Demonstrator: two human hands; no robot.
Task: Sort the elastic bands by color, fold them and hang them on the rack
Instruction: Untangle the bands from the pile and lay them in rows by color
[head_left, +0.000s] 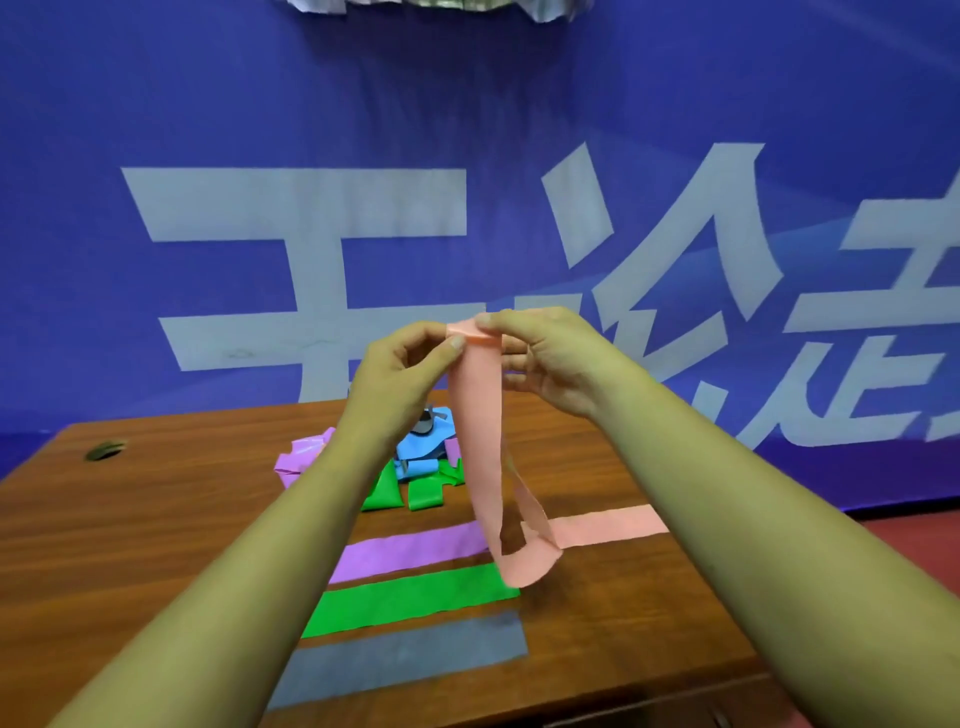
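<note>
Scanning from the far left: cable hole in the wooden bench, well apart from everything else. Then the unsorted heap at mid-bench: crumpled purple band, green pieces in front, blue band behind, all partly hidden by the left forearm. Nearer the bench's front edge lay three flat strips side by side: purple strip, green strip, grey strip.

Left hand was raised above the heap, thumb and forefinger pinching the top of the pink band. The band hung straight down from the pinch as a doubled length, its bottom loop just reaching the bench by the right ends of the purple and green strips. Right hand pinched the same top fold from the other side, its other fingers loosely curled behind.

Handling, as judged: thin, light, limp sheet rubber. It had no stiffness and draped under its own weight; probably stretchy and slightly tacky, not fragile. It looked best held at the fold across the full width, to keep the layers aligned; a corner grip would likely have let it twist.

Far right: pink strip flat on the bench; whether it joined the held band could not be told. No rack was in view
</note>
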